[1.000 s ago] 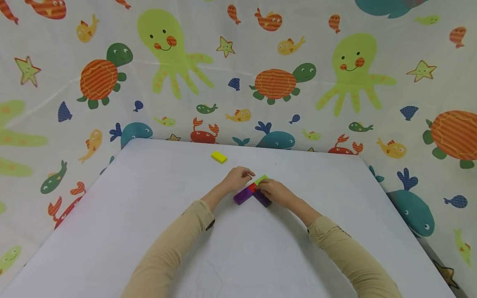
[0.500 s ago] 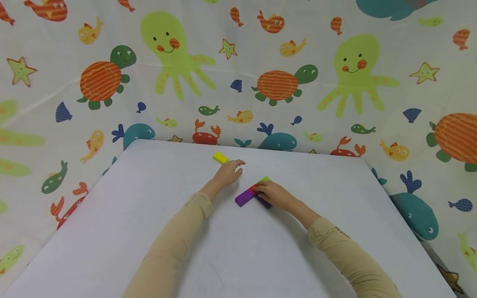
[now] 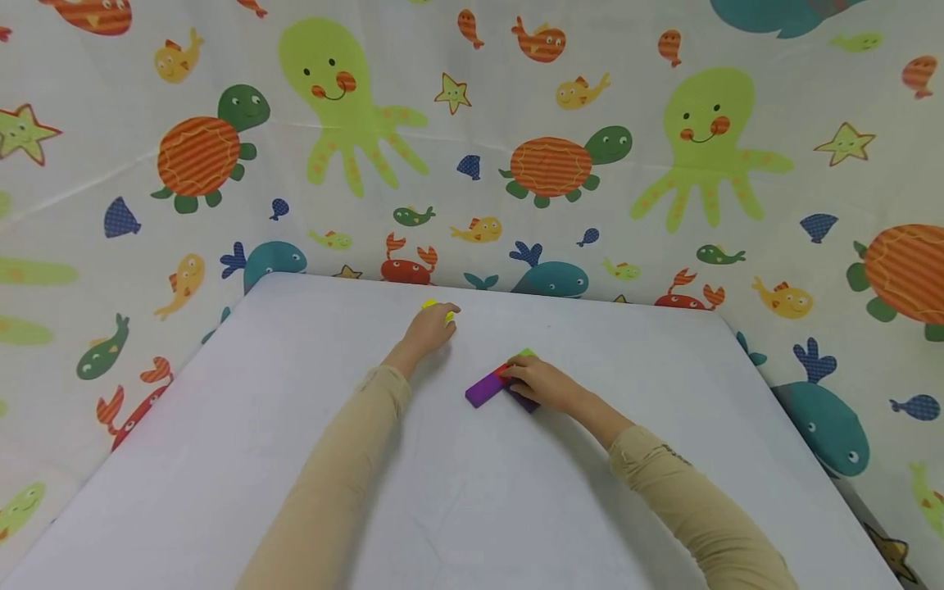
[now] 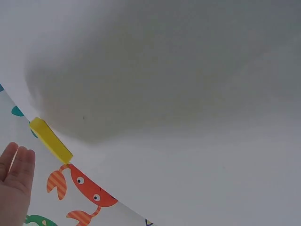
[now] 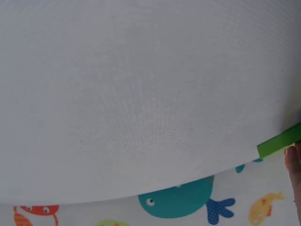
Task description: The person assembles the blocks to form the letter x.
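Observation:
At the far part of the table, my left hand (image 3: 430, 329) reaches over a yellow block (image 3: 429, 304), partly covering it in the head view. The left wrist view shows its fingers (image 4: 18, 176) fairly straight, with a gap to the block. My right hand (image 3: 544, 383) pinches a small red block (image 3: 500, 371) in a group near the table's middle. A purple block (image 3: 483, 391) meets the red one on the left. Another dark purple block (image 3: 524, 400) lies under the right hand, partly hidden. Beyond the fingers shows the end of a green block (image 3: 527, 353).
A white cover lies over the table (image 3: 221, 459). Behind it and at both sides hangs a white cloth (image 3: 479, 74) printed with sea animals, meeting the table's far edge.
My left hand has left the block group and moved left and away to the yellow block. The right hand has stayed at the group, nearly still.

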